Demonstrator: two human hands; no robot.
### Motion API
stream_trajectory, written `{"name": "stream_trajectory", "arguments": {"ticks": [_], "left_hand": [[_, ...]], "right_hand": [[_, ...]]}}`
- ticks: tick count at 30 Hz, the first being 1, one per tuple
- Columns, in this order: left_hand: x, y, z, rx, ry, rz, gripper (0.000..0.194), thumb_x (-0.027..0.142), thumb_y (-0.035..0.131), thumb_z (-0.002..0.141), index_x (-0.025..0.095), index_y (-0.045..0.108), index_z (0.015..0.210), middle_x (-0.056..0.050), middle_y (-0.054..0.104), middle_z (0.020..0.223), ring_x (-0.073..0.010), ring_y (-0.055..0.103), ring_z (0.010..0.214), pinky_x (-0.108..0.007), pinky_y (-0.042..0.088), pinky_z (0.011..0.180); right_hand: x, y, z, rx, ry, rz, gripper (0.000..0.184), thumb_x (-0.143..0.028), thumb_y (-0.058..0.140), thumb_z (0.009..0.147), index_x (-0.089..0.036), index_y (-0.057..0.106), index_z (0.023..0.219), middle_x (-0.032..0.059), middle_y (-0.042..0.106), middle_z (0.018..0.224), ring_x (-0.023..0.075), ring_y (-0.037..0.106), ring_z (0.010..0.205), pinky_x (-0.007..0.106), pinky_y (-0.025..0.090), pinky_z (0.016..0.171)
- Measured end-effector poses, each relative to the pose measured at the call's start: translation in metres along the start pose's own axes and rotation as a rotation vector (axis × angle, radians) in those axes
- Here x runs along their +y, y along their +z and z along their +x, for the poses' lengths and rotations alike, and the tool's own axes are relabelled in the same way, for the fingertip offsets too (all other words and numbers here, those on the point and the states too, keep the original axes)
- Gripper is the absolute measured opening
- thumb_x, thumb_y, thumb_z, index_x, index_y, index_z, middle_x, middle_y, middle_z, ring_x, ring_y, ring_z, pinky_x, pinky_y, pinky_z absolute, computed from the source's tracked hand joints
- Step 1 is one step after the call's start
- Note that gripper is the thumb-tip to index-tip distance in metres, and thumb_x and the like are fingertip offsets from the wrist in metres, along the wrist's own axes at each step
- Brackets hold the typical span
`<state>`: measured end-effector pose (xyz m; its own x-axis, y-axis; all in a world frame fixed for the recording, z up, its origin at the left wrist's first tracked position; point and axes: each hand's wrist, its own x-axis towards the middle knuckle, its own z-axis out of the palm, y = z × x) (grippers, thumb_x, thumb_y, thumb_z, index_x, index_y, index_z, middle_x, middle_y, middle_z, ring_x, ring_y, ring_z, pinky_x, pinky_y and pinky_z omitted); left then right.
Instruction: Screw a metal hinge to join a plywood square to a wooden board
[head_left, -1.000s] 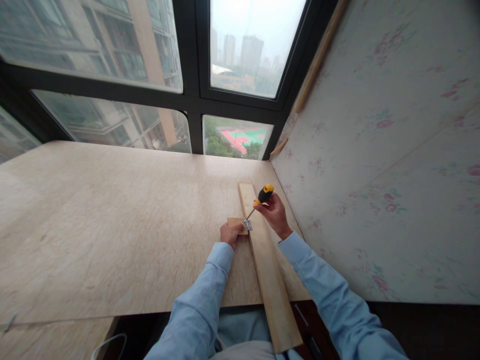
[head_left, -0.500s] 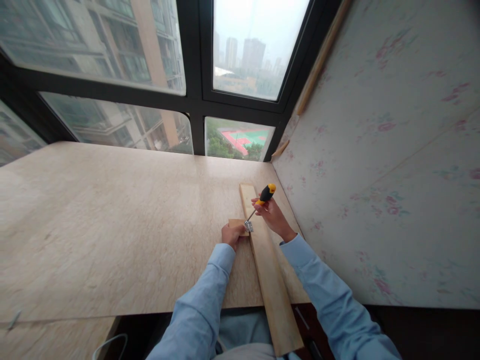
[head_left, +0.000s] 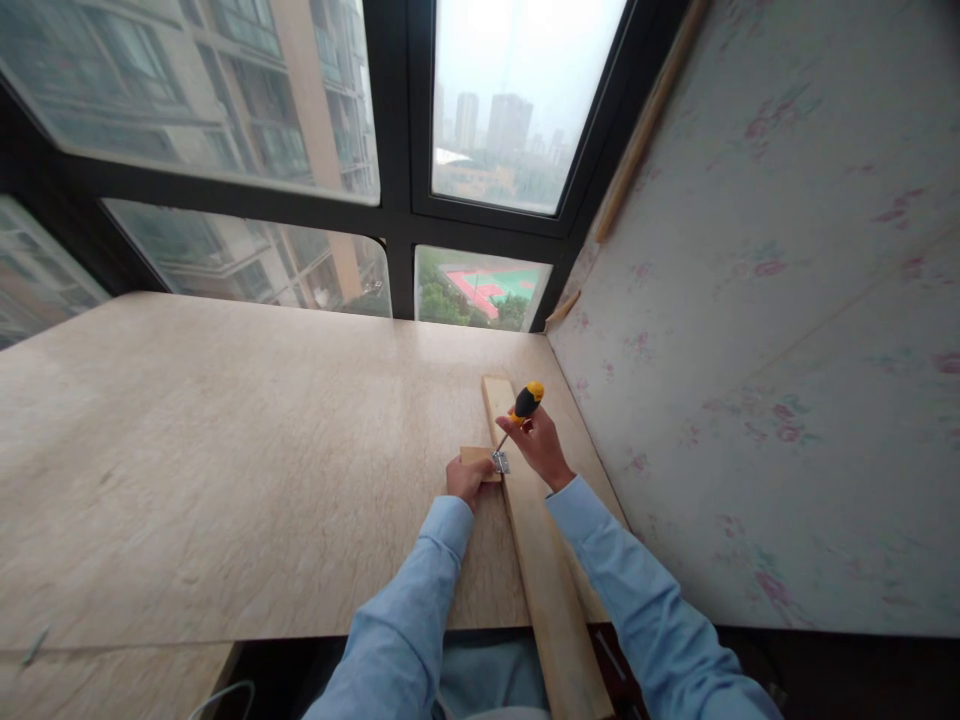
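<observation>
Steadying a short, flat piece of pale wood [head_left: 475, 456] with the left hand [head_left: 465, 481], the person is leaning both forearms over a beige, marble-patterned countertop [head_left: 262, 450]. The left hand is curling closed around the near side of that piece, its thumb lying toward a small, silvery metal plate resembling a hinge [head_left: 502, 462]. This plate is sitting where the short piece is meeting the left side of a long, narrow, pale wooden board [head_left: 547, 560], and it is apparently bridging the two, which is probably why they are lying side by side. The right hand [head_left: 541, 447] is gripping a screwdriver with a yellow-and-black handle [head_left: 529, 402], its fingers closing on the lower part of the handle, near the slim metal shaft. The tool is leaning, its handle up and to the right and its tip pointing down at the plate; whether the tip is seating in a screw is too small to tell. Holding the handle low is likely giving finer control, while the left hand is seemingly guarding against slipping. The long board is running from the far part of the countertop out past the near edge toward the lap, with the countertop supporting its working stretch. Nothing showing is clearly serving as a container; a thin white cable [head_left: 244, 686] is curving before the dark space below the countertop.
</observation>
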<state>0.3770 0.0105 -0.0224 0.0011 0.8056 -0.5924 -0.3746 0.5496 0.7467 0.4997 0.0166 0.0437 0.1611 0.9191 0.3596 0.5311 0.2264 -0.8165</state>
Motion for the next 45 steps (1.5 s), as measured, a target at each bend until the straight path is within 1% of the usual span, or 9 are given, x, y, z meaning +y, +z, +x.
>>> {"name": "stream_trajectory", "arguments": {"ticks": [4, 8, 13, 21, 26, 32, 38, 41, 45], "left_hand": [[0.0, 0.0, 0.0, -0.009, 0.0, -0.01, 0.034, 0.007, 0.068, 0.051, 0.007, 0.061, 0.085, -0.006, 0.067, 0.07, -0.0193, 0.064, 0.058, -0.029, 0.053, 0.046], [-0.001, -0.001, 0.0, -0.005, 0.003, -0.01, 0.034, 0.008, 0.068, 0.051, 0.007, 0.062, 0.085, -0.006, 0.067, 0.071, -0.0186, 0.064, 0.057, -0.027, 0.052, 0.045], [0.0, -0.003, 0.0, -0.023, -0.005, -0.011, 0.035, 0.007, 0.068, 0.052, 0.006, 0.062, 0.087, -0.007, 0.067, 0.071, -0.0187, 0.063, 0.057, -0.027, 0.052, 0.045], [0.002, -0.003, 0.0, -0.041, -0.016, -0.007, 0.03, 0.006, 0.067, 0.054, 0.007, 0.061, 0.083, -0.006, 0.066, 0.067, -0.0183, 0.063, 0.055, -0.028, 0.052, 0.044], [0.003, -0.003, -0.002, -0.048, -0.013, -0.013, 0.029, 0.007, 0.068, 0.054, 0.008, 0.061, 0.082, -0.006, 0.067, 0.069, -0.0179, 0.063, 0.056, -0.027, 0.052, 0.045], [0.002, -0.003, -0.002, -0.034, -0.012, -0.005, 0.028, 0.006, 0.067, 0.052, 0.008, 0.062, 0.08, -0.006, 0.066, 0.067, -0.0175, 0.062, 0.054, -0.026, 0.051, 0.044], [0.003, -0.003, -0.002, -0.022, -0.02, 0.004, 0.031, 0.006, 0.067, 0.053, 0.008, 0.061, 0.083, -0.005, 0.067, 0.069, -0.018, 0.063, 0.056, -0.028, 0.053, 0.046], [0.004, -0.003, -0.003, -0.02, -0.026, 0.007, 0.029, 0.006, 0.068, 0.054, 0.009, 0.061, 0.082, -0.004, 0.067, 0.069, -0.0184, 0.064, 0.058, -0.028, 0.053, 0.047], [0.004, -0.002, -0.003, -0.01, -0.026, 0.012, 0.03, 0.005, 0.067, 0.054, 0.009, 0.061, 0.083, -0.004, 0.067, 0.07, -0.0183, 0.064, 0.058, -0.028, 0.053, 0.048]], "right_hand": [[0.004, 0.008, 0.001, -0.054, 0.08, 0.348, 0.042, -0.049, 0.062, 0.081, -0.017, 0.054, 0.107, 0.0098, 0.062, 0.106, 0.0213, 0.06, 0.097, 0.035, 0.049, 0.084], [0.006, 0.003, 0.002, -0.144, 0.162, 0.656, 0.052, -0.043, 0.069, 0.077, -0.022, 0.049, 0.12, 0.0101, 0.057, 0.127, 0.0242, 0.052, 0.122, 0.043, 0.041, 0.103], [0.006, -0.005, 0.0, -0.164, 0.121, 0.561, 0.043, -0.041, 0.071, 0.076, -0.019, 0.056, 0.11, 0.0105, 0.064, 0.114, 0.0239, 0.06, 0.11, 0.043, 0.044, 0.1], [0.005, 0.004, -0.002, 0.054, 0.071, 0.136, 0.052, -0.047, 0.081, 0.06, -0.016, 0.058, 0.094, 0.0048, 0.061, 0.083, 0.0178, 0.056, 0.071, 0.034, 0.048, 0.07], [0.003, 0.012, 0.002, 0.068, 0.128, 0.328, 0.044, -0.05, 0.067, 0.074, -0.016, 0.056, 0.099, 0.0084, 0.062, 0.094, 0.0212, 0.059, 0.085, 0.038, 0.047, 0.082], [0.003, 0.006, 0.002, -0.101, 0.162, 0.697, 0.051, -0.034, 0.068, 0.071, -0.023, 0.05, 0.117, 0.0085, 0.06, 0.121, 0.0257, 0.053, 0.119, 0.043, 0.042, 0.097], [-0.002, -0.004, -0.004, -0.204, 0.074, 0.512, 0.045, -0.041, 0.069, 0.078, -0.02, 0.053, 0.115, 0.0105, 0.063, 0.117, 0.0239, 0.059, 0.111, 0.042, 0.044, 0.098], [-0.003, -0.004, -0.006, -0.099, 0.044, 0.254, 0.041, -0.045, 0.073, 0.073, -0.018, 0.06, 0.102, 0.0084, 0.068, 0.101, 0.0215, 0.063, 0.088, 0.037, 0.05, 0.082], [-0.001, 0.001, -0.003, 0.08, -0.014, -0.055, 0.049, -0.053, 0.077, 0.065, -0.016, 0.061, 0.093, 0.0051, 0.063, 0.079, 0.0165, 0.052, 0.064, 0.031, 0.045, 0.062]]}}
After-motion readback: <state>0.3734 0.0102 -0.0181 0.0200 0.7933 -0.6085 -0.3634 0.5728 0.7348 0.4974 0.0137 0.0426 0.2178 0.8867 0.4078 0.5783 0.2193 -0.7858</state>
